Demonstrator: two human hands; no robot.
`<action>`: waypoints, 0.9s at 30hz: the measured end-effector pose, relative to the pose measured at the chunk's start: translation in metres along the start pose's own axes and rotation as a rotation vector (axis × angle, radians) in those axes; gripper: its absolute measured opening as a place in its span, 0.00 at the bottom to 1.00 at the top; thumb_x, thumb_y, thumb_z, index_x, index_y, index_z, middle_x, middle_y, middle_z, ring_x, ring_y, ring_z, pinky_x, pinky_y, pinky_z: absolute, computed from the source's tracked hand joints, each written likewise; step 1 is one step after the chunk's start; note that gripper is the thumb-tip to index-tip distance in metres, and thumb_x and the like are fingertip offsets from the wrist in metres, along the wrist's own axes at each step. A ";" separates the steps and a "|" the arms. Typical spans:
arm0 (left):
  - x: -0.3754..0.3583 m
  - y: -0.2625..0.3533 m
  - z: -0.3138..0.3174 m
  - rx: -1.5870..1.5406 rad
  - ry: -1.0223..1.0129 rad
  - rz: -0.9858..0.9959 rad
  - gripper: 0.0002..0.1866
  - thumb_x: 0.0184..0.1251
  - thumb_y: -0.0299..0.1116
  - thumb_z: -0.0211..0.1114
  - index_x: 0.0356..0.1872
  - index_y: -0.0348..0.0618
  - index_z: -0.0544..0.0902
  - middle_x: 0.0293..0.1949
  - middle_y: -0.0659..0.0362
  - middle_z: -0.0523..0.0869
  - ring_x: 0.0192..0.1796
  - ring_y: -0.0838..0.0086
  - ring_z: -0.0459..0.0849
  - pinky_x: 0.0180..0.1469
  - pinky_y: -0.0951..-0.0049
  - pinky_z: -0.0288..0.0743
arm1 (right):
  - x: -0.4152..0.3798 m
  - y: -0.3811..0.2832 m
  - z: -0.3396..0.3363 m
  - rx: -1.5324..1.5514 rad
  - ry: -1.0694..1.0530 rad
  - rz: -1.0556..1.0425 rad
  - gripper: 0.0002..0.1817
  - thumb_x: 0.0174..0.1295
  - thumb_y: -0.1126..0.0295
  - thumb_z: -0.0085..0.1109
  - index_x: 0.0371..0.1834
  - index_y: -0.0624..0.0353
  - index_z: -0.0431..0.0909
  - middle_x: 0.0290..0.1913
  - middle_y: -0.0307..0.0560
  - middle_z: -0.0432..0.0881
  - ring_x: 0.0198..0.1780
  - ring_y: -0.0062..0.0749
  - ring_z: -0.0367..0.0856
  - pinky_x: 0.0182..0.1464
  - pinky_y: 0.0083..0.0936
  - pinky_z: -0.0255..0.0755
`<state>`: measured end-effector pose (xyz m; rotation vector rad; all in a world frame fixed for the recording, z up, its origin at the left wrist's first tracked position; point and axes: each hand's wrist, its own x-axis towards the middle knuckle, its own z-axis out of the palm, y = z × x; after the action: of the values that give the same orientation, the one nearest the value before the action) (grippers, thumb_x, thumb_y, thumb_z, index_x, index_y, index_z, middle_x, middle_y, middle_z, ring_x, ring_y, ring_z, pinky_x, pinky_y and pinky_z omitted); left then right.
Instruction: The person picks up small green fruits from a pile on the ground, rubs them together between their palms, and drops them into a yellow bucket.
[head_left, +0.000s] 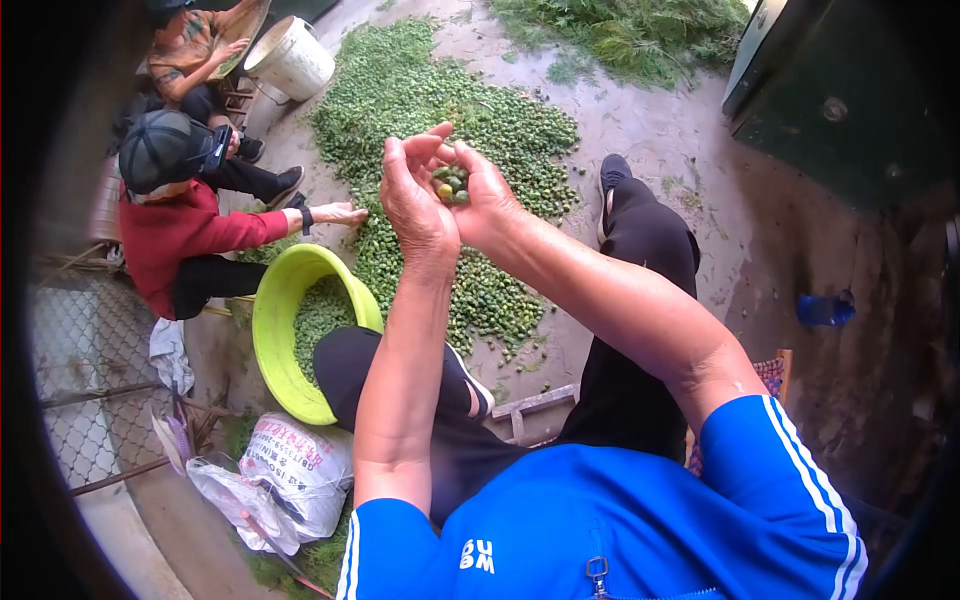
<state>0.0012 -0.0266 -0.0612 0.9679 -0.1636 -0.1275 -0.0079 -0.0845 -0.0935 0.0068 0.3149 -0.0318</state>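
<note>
Several small round green fruits (451, 184), one of them yellowish, lie in the hollow between my cupped hands. My left hand (412, 192) is curved round them from the left, its fingers bent. From the right my right hand (487, 195) meets it, palm turned up and fingers curled, the fruits resting against it. Both hands are held above a wide heap of the same kind of green fruits (500, 295) spread on the floor.
A yellow-green tub (268, 335) with green fruits inside stands by my left leg, with a white printed sack (300, 465) nearby. A co-worker in a red top (200, 237) reaches toward the heap. Behind are another person (190, 62), a white bucket (290, 58) and leafy branches (640, 30).
</note>
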 end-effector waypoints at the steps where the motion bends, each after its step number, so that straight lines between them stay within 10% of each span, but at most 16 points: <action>1: -0.001 0.006 0.005 0.097 -0.062 0.082 0.22 0.74 0.47 0.45 0.31 0.40 0.78 0.43 0.49 0.84 0.45 0.62 0.80 0.56 0.63 0.68 | -0.001 -0.001 0.002 0.030 -0.039 0.042 0.15 0.70 0.61 0.42 0.43 0.61 0.74 0.44 0.51 0.78 0.49 0.39 0.76 0.58 0.39 0.70; 6: 0.002 0.043 0.015 0.038 -0.183 0.148 0.26 0.75 0.50 0.42 0.44 0.35 0.79 0.56 0.46 0.77 0.56 0.64 0.75 0.59 0.63 0.64 | -0.012 -0.005 0.028 0.049 -0.157 0.037 0.18 0.71 0.61 0.38 0.51 0.65 0.70 0.47 0.54 0.75 0.51 0.42 0.75 0.58 0.41 0.72; 7: 0.006 0.050 0.013 0.054 -0.180 0.212 0.22 0.75 0.48 0.46 0.48 0.37 0.77 0.54 0.52 0.79 0.44 0.74 0.76 0.50 0.74 0.69 | -0.015 -0.008 0.032 0.049 -0.157 0.035 0.18 0.71 0.61 0.38 0.51 0.65 0.70 0.47 0.54 0.75 0.51 0.42 0.75 0.58 0.41 0.72; 19: -0.013 0.055 -0.009 1.109 -0.367 0.452 0.09 0.58 0.20 0.65 0.40 0.39 0.83 0.34 0.63 0.78 0.36 0.82 0.78 0.39 0.80 0.73 | -0.007 -0.013 0.040 0.105 -0.264 0.070 0.23 0.73 0.57 0.30 0.53 0.66 0.68 0.50 0.59 0.74 0.56 0.48 0.74 0.60 0.45 0.70; 27: 0.000 0.053 -0.027 0.574 -0.417 0.080 0.12 0.59 0.17 0.63 0.43 0.41 0.79 0.37 0.65 0.81 0.38 0.84 0.79 0.43 0.85 0.74 | -0.002 -0.009 0.039 0.098 -0.223 0.059 0.23 0.73 0.56 0.31 0.53 0.63 0.69 0.51 0.59 0.74 0.56 0.47 0.74 0.59 0.47 0.70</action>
<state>0.0080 0.0248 -0.0318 1.4964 -0.6483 -0.2144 0.0022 -0.0942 -0.0562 0.1088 0.0899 0.0104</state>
